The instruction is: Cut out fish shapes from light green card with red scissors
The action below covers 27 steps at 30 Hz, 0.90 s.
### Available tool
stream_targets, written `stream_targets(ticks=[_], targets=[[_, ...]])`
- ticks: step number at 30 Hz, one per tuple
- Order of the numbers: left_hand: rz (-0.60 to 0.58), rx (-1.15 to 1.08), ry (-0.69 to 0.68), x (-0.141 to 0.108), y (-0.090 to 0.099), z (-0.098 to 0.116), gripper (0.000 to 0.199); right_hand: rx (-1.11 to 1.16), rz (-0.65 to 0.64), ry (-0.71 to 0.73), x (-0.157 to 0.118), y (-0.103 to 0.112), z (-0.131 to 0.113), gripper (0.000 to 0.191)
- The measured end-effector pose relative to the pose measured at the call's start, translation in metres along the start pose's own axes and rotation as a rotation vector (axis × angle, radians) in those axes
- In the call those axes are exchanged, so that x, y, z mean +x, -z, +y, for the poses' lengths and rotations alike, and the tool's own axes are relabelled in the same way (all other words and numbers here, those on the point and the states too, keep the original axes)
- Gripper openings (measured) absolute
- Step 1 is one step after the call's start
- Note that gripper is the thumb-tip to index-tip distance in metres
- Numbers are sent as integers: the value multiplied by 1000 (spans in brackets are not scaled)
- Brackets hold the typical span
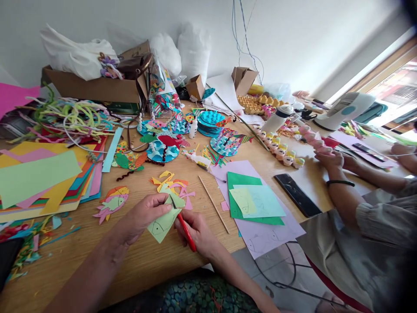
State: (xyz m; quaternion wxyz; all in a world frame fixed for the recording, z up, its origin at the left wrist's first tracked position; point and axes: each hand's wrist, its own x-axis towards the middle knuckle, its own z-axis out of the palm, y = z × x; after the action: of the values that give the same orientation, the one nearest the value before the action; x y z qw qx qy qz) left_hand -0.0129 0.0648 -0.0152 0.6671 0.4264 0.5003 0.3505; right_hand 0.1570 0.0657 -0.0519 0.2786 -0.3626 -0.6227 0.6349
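Observation:
A light green paper (161, 226) with a fish drawn on it is pinched between the thumb and fingers of my left hand (143, 216). My right hand (197, 232) grips red-handled scissors (187, 232), whose blades meet the paper's upper part. Behind the paper lie yellow, orange and pink scraps (167, 180). Left of my left hand rests a layered paper fish (112, 202) in pink, green and orange. A wooden stick (214, 204) lies to the right, beside lilac, green and pale sheets (257, 201), some with pencil drawings.
Coloured paper sheets (35, 174) and pipe cleaners (74, 117) fill the left side. Blue paper discs (211, 121) and a glue bottle (200, 161) stand beyond my hands. A black phone (297, 194) lies at right, near another person's hands (330, 161) holding pink pieces.

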Motion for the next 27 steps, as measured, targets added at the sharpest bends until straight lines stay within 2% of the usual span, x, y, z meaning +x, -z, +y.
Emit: stream_targets(ticks=[5,10,16,22,25,27], targets=[[-3,-20,48,8,1,-7,22,20,32,-14,2,3,5,39],[45,95,41,8,3,-2,26,152,46,-134,6,11,8,40],[23,417,-129,7,12,10,22,165,161,4,15,30,-18,38],[-80,593,-166,7,14,10,23,15,-21,48,34,33,-43,33],[-90,573,-198,5,14,16,21,-36,-140,42,39,31,-49,30],[-58,523,-215,0,16,21,20,5,-147,43,39,30,-52,28]])
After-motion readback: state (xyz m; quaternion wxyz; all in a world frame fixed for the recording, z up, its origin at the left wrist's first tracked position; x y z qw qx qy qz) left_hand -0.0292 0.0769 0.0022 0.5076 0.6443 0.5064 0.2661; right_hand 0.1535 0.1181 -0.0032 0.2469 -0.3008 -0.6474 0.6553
